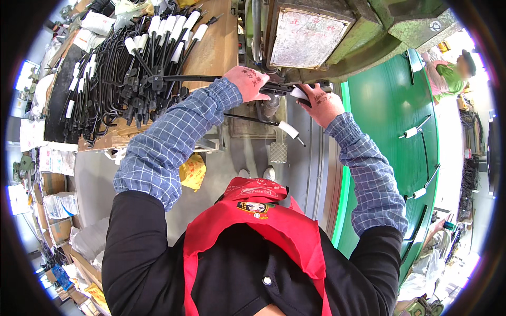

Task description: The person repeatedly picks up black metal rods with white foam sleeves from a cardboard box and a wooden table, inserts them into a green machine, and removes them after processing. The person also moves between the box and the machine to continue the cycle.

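Note:
My left hand [248, 83], in a pinkish printed glove, grips a black rod-like part [189, 78] that reaches left to a black plastic bracket [157, 80]. To its right, my right hand [321, 102], gloved alike, has its fingers on the black and white end of a part [299, 94] at the green press. Where the hands meet the press, black pieces overlap and the details are hidden. Below the hands, a thin black rod with a white sleeve [288, 129] sticks out to the right.
Many black rods with white sleeves [174, 33] lie heaped on a wooden table [213, 35] at left. The green press [367, 43] stands ahead, its foot pedal [278, 152] below. A green conveyor belt [389, 130] at right carries several parts; a person [448, 75] is beyond it.

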`<state>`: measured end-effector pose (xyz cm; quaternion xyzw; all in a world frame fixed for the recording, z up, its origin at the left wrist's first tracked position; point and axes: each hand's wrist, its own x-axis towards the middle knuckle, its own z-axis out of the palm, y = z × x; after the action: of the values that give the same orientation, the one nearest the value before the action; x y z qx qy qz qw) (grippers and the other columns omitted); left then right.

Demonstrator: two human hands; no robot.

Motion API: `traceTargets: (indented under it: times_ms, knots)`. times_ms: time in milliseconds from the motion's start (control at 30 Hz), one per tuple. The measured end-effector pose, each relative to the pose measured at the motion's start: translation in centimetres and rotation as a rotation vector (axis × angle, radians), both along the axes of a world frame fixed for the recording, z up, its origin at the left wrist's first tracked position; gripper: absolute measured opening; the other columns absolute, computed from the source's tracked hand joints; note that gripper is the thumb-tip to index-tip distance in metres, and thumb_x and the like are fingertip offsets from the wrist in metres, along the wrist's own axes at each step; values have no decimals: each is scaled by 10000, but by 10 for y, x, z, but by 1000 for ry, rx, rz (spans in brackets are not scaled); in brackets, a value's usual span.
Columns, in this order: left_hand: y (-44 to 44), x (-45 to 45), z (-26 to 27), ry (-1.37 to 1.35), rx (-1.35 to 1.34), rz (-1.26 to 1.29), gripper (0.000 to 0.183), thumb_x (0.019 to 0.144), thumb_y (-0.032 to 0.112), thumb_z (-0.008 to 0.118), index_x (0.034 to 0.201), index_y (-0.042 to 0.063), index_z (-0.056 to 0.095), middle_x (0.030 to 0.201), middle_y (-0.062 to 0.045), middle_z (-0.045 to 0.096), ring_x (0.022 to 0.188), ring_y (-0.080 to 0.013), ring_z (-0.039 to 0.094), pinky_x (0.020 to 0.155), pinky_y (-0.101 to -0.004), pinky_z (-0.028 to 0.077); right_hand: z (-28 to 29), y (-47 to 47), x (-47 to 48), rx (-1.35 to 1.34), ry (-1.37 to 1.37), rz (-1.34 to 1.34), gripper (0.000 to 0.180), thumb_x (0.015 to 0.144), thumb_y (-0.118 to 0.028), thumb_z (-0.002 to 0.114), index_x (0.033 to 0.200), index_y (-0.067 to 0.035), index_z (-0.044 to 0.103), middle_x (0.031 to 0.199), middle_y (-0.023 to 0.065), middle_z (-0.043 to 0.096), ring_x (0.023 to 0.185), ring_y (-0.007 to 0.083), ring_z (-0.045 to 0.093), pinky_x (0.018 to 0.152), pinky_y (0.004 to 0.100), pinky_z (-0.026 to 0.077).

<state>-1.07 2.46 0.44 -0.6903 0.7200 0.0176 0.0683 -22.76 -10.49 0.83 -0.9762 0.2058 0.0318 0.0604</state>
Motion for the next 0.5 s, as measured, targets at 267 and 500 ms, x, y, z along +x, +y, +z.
traceTargets:
  times_ms: [267,500]
  knots:
    - [-12,14,-24,167,80,0,510,847,497,572,1160,94,594,1079,-117,654,1041,-262,611,889,-388,471,-30,-11,7,34,-78,44,554,886,-365,589,1373,-178,402,1009,188,597,927,338,610,786,414,505]
    - [-25,13,-34,318,34,-116,447,802,419,653,1005,22,631,910,-180,662,919,-332,634,838,-414,496,-14,15,-20,37,-42,-197,531,903,-305,588,1393,-353,390,985,201,542,824,392,607,750,430,512]
